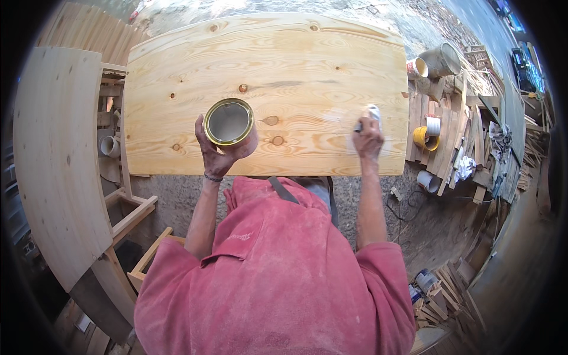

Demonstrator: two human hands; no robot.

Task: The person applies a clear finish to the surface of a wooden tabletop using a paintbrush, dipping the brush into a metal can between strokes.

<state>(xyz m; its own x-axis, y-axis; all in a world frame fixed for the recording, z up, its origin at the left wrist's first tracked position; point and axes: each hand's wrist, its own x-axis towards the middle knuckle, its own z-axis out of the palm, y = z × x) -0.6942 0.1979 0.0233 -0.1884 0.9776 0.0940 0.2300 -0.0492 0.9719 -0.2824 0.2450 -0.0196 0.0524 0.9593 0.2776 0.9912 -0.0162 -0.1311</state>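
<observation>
A wide pine board [284,71] with dark knots lies flat in front of me. In my left hand [214,151] is an open round tin can [251,141] with a gold rim and a pale, milky liquid inside, held above the board's near edge. Toward the board's right end, my right hand [368,141] is closed around a white cloth-like wad [373,111]. A small dark part shows by the fingers, too unclear to name. Whitish wet-looking streaks mark the wood around this hand.
A second pale board [59,154] rests at left beside wooden frames [135,219]. On the right stand a grey bucket [442,60], a white tub [418,68] and a yellow container [425,138], among stacked wood strips [441,160]. A cable [408,216] runs along the floor.
</observation>
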